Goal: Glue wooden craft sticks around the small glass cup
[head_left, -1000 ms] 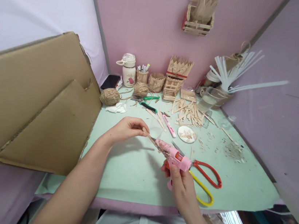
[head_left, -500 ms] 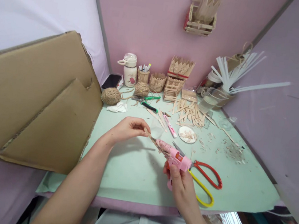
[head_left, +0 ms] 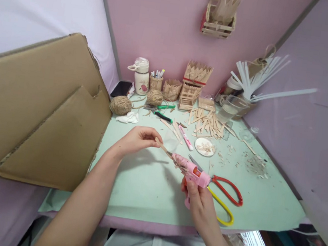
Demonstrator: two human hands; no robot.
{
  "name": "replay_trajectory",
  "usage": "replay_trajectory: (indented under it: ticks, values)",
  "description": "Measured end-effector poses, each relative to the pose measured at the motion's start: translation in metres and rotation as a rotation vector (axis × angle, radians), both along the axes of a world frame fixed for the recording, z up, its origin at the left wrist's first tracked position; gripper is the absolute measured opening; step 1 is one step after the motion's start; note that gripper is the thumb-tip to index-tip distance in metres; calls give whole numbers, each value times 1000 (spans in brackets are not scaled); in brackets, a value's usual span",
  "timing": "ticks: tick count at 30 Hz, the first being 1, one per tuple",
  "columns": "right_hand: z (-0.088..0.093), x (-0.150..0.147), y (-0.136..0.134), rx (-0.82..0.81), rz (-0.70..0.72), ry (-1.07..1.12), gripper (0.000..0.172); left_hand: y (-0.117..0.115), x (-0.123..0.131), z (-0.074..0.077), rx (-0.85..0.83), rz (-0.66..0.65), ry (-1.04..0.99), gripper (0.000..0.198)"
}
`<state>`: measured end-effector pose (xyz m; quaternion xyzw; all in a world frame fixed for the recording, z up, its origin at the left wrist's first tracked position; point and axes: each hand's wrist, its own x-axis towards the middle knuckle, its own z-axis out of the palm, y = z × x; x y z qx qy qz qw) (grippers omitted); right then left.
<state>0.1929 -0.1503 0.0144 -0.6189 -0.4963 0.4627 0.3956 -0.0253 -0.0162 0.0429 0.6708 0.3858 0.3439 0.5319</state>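
Between the thumb and fingers of my left hand (head_left: 143,139) is one end of a slim wooden popsicle stick (head_left: 162,146), tilted down to the right. My right hand (head_left: 199,200) is wrapped round the handle of a pink hot glue gun (head_left: 189,170), whose nozzle points up-left at the stick. The nozzle tip meets or nearly meets the stick's lower end. Bits of wood and dried glue cling to the gun's front. Scissors (head_left: 227,190) with one red and one yellow handle lie partly behind the gun and my right hand.
A large cardboard piece (head_left: 50,136) stands at the left. Behind my hands lie twine balls (head_left: 120,105), green-handled pliers (head_left: 163,117), a pink pen-like cutter (head_left: 185,138), a small white dish (head_left: 205,147) and piled popsicle sticks (head_left: 207,124). A clear cup (head_left: 229,109) stands back right.
My left hand has shifted slightly left with the stick, so more of it shows ahead of the nozzle. The glue gun stays in my right hand, nearly still.
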Motion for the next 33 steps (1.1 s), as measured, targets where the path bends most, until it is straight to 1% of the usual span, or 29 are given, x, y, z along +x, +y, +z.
replay_trajectory:
  ticks: [6, 16, 23, 28, 33]
  values:
    - [-3, 3, -1, -19, 6, 1, 52, 0, 0, 1, -5, 19, 1, 18]
    - [-6, 4, -1, 30, 25, -32, 49, 0, 0, 2, -6, 31, -8, 19]
    - [-7, 7, 1, 10, 16, -78, 55, 0, -2, 4, 19, 44, -12, 20]
    - [-5, 8, 0, 21, 3, -92, 54, 0, -2, 5, 19, 49, -12, 21]
    - [-8, 9, 1, 23, 24, -66, 50, 0, -2, 3, 24, 40, -5, 21]
